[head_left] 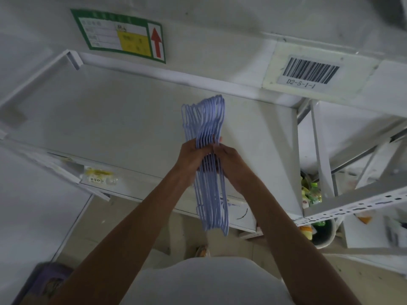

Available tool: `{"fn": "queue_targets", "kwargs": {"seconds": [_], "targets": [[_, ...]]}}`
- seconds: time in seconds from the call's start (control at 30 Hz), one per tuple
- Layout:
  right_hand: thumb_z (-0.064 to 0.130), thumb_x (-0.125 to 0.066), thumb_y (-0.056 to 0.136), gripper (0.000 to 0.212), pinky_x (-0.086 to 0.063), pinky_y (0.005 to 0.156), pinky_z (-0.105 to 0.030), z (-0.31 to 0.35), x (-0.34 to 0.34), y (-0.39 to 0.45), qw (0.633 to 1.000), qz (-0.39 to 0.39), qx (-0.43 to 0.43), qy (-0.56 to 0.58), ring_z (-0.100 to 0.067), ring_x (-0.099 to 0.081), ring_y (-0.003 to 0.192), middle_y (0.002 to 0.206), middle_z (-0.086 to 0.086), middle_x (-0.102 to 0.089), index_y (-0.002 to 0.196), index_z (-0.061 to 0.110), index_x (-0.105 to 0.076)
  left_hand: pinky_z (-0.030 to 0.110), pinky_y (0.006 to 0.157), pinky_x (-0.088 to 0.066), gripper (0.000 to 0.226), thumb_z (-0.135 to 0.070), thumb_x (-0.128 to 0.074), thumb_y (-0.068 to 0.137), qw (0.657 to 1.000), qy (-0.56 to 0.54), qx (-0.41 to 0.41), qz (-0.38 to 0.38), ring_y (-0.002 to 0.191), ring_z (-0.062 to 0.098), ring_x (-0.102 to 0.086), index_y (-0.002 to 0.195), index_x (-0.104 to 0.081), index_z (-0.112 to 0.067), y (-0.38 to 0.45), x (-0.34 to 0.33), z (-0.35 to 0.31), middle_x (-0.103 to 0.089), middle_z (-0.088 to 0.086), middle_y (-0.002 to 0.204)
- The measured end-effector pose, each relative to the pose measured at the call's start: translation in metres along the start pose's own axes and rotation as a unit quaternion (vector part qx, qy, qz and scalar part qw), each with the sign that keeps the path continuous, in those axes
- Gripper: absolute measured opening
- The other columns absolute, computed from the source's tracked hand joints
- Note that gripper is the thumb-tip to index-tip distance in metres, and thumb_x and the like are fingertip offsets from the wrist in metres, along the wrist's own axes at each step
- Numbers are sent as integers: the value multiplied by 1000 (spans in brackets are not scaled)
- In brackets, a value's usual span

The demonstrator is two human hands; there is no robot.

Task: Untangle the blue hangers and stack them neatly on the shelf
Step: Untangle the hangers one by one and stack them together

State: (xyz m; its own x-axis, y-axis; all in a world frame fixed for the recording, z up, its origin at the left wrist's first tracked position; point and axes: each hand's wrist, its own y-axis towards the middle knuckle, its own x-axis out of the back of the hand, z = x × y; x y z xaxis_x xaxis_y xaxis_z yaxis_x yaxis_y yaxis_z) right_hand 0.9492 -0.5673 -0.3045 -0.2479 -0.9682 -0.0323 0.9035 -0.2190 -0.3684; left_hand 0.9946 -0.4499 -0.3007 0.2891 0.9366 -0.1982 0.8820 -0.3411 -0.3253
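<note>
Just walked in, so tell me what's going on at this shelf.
A person is holding a bunch of pale blue plastic hangers with both hands, the left hand and right hand clasped around the middle of the bunch. The hangers are lined up close together, held above the white metal shelf, with their far ends over the board and their near ends past its front edge. None lie on the shelf yet.

hangers [210, 164]: middle hidden by left hand [191, 160] and right hand [229, 164], count unreadable | green sign [120, 35]: print blurred | yellow label [98, 175]: writing too small | bottles [312, 194]: partly behind shelf post | purple crate [47, 280]: cut by bottom edge
</note>
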Motion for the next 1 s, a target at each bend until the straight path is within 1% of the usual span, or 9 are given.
{"fn": "queue_targets", "kwargs": {"seconds": [0.1, 0.23, 0.3, 0.4, 0.47, 0.6, 0.73, 0.87, 1.0], "targets": [[25, -42, 112, 39, -57, 99, -51, 9, 8, 18, 1000, -11, 8, -11, -34, -73, 108, 119, -21, -73, 133, 2, -64, 34, 74, -63, 27, -13, -69, 95, 1000, 5, 21, 20, 107, 24, -74, 121, -74, -9, 21, -8, -9, -77, 7, 117], [28, -44, 111, 40, -56, 97, -58, 20, 16, 46, 1000, -22, 11, 4, -40, -72, 108, 118, -25, -72, 131, 0, -64, 51, 91, -60, 32, -16, -68, 96, 999, 7, 48, 19, 113, 33, -70, 127, -70, -6, 49, -19, -24, -73, 15, 123], [32, -46, 109, 40, -58, 95, -57, 23, 20, 60, 1000, -16, 6, 22, -38, -73, 106, 116, -22, -73, 127, 2, -66, 54, 91, -59, 34, -20, -69, 96, 997, 13, 67, 24, 112, 36, -70, 127, -69, -6, 63, -19, -31, -72, 17, 123], [32, -48, 108, 38, -59, 92, -58, 16, 21, 72, 998, -7, -18, 65, -37, -74, 104, 113, -21, -74, 122, 2, -67, 36, 69, -63, 35, -28, -68, 96, 992, 44, 103, 52, 100, 28, -74, 124, -72, -8, 77, -16, -32, -75, 12, 118], [38, -48, 106, 42, -60, 88, -57, 4, 18, 74, 995, 7, -41, 92, -39, -74, 102, 111, -23, -74, 121, 3, -67, 32, 65, -61, 36, -37, -70, 94, 986, 89, 134, 53, 94, 25, -75, 119, -75, -12, 81, -13, -25, -78, 9, 110], [49, -49, 102, 47, -60, 93, -51, -6, 13, 72, 989, 23, -53, 134, -30, -74, 108, 119, -15, -74, 128, 12, -65, 44, 84, -62, 44, -48, -78, 82, 979, 96, 168, 61, 101, 23, -76, 115, -77, -18, 88, -7, -14, -79, 3, 111], [49, -45, 107, 50, -59, 94, -53, -2, 7, 69, 982, 63, -63, 167, -32, -73, 109, 122, -18, -73, 135, 11, -61, 39, 93, -58, 33, -35, -77, 86, 981, 52, 161, 100, 106, 18, -75, 111, -77, -14, 96, 0, -16, -78, 2, 114], [56, -43, 105, 61, -59, 92, -56, -15, 4, 63, 973, 109, -69, 191, -40, -71, 102, 115, -25, -72, 132, 5, -62, 30, 84, -61, 38, -26, -73, 91, 977, 52, 142, 150, 107, 20, -74, 121, -71, -3, 103, 5, -17, -77, 7, 117], [50, -43, 107, 62, -58, 95, -51, -36, 6, 49, 970, 131, -70, 192, -41, -70, 102, 115, -30, -70, 138, -2, -56, 36, 88, -61, 36, -11, -76, 88, 979, 13, 115, 168, 109, 26, -74, 119, -69, 4, 105, 1, -18, -75, 18, 116]]}}
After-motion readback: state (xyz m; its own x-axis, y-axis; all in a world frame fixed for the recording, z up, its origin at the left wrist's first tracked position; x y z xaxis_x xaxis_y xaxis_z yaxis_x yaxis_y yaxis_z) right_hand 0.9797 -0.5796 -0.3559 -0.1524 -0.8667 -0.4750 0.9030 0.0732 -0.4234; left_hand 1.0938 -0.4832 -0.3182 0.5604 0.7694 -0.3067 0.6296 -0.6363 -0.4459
